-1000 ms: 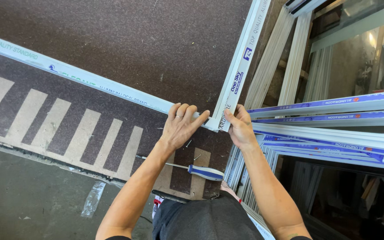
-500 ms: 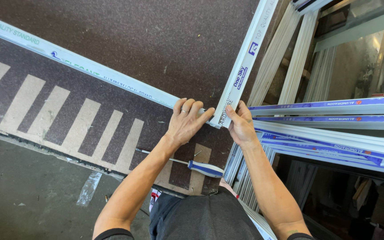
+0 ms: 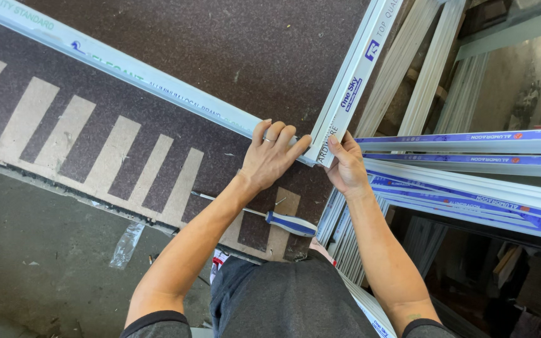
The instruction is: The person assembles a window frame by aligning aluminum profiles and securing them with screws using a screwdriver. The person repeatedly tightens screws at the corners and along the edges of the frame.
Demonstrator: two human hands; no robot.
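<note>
- Head view, looking straight down over a dark brown tabletop [image 3: 220,50] marked with pale stripes near its front edge.
- Two white aluminium profiles wrapped in printed film meet in a corner at the middle of the frame: the long profile [image 3: 126,66] runs in from the upper left, the second profile [image 3: 355,81] comes down from the top right.
- Left hand [image 3: 270,156] lies flat over the end of the long profile at the corner, fingers spread, thumb pointing at the joint; it presses down, not clenched around anything. A ring shows on one finger.
- Right hand [image 3: 345,166] is grasping the lower end of the second profile at the corner, thumb on top, fingers curled under its edge.
- The two hands sit just beside each other, the joint between them.
- Screwdriver [image 3: 270,216] with a blue-and-white handle lies loose on the tabletop near the front edge, under the left forearm, untouched.
- Stacked profiles [image 3: 471,169] with blue-printed film lie to the right, beyond the tabletop edge.
- Grey concrete floor [image 3: 32,250] at lower left, with a scrap of clear plastic [image 3: 125,245] on it.
</note>
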